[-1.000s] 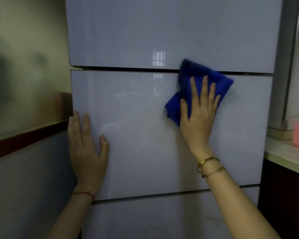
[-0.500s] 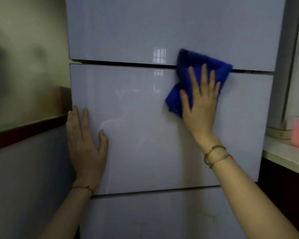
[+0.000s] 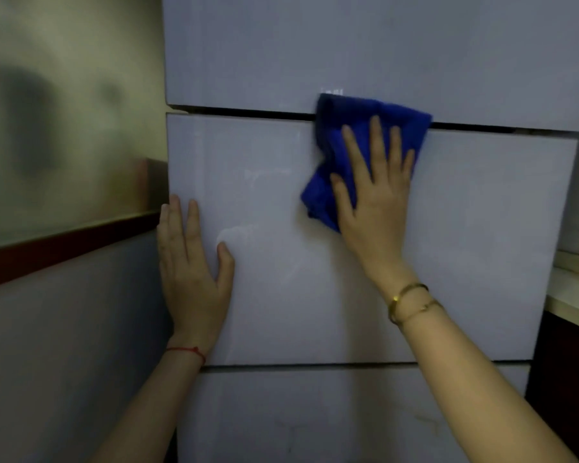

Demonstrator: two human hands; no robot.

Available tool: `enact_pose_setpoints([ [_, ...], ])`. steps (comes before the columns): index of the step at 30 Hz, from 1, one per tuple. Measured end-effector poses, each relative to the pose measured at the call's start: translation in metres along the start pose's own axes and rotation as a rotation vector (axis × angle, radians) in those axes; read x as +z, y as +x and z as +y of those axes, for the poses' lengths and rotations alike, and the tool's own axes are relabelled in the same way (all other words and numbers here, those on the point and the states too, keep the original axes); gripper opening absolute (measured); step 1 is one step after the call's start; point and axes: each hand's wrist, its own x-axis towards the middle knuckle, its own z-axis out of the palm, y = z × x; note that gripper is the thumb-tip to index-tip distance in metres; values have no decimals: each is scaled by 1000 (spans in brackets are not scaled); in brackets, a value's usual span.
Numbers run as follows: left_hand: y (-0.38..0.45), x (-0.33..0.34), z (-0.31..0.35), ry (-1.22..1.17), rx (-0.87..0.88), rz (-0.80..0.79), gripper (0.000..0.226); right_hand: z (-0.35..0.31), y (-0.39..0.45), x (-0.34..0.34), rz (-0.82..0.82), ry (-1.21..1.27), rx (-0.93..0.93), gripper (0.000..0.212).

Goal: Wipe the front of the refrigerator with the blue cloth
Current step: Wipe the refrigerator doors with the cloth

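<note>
The refrigerator [image 3: 482, 228] fills the view, glossy pale grey, with three stacked door panels. A crumpled blue cloth [image 3: 328, 148] lies against the top of the middle panel and overlaps the dark gap under the upper panel. My right hand [image 3: 375, 192] presses flat on the cloth with fingers spread, pointing up; two gold bangles circle its wrist. My left hand [image 3: 191, 269] rests flat on the left edge of the middle panel, holding nothing, with a red string at the wrist.
A wall [image 3: 64, 145] with a dark red strip [image 3: 64, 248] stands close on the left of the refrigerator. A pale countertop [image 3: 572, 302] over a dark cabinet juts out at the right edge.
My right hand has slid the blue cloth up the middle panel, so the cloth now crosses further over the gap onto the upper panel. The left hand stays planted on the panel's left edge.
</note>
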Motion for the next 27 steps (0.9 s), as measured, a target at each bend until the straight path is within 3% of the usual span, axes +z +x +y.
enact_pose_setpoints([
  [3,0,-1,0,-8,-15,-10,59,-32,-17,10,-59,21,-205,51],
  [9,-7,-7,-1,-40,-31,-40,59,-18,-178,11,-286,0,-418,60],
  [12,-40,-18,0,-57,-69,-94,59,13,-185,-1,-242,65,-235,64],
  [14,-74,-27,-1,-76,-117,-132,59,17,-161,-12,-168,219,11,55],
  [16,-108,-36,-3,-86,-164,-150,59,7,-146,-17,-113,342,134,46],
  [21,-185,-48,-16,-94,-233,-205,64,-24,-237,3,-327,184,-223,56],
  [25,-240,-48,-39,-72,-268,-260,68,-27,-360,12,-455,13,-346,65],
  [27,-261,-47,-49,-91,-297,-289,73,-21,-405,12,-520,-56,-395,81],
])
